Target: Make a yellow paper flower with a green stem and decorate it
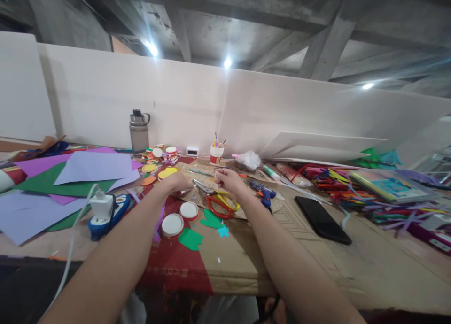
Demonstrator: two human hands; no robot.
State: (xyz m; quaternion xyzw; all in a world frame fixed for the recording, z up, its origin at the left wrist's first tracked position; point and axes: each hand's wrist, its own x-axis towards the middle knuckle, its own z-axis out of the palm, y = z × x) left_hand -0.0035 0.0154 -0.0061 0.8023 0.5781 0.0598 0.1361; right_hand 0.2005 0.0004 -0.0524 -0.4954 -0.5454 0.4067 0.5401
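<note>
My left hand is bent over the cardboard beside the yellow paper discs, its fingers drawn together; a small pale spot shows at their tips, too small to name. My right hand is closed in a pinch to the right of it, and whatever it may hold is hidden. Between and just below the hands lies a pair of scissors with red and yellow handles, not gripped. Nearer to me are two white-topped round lids with red rims, green paper pieces and a small blue paper shape.
A power strip with a white plug and purple and green paper sheets lie left. A bottle and a paper cup of tools stand behind. Rightward are a glue gun, a black phone and coloured pipe cleaners.
</note>
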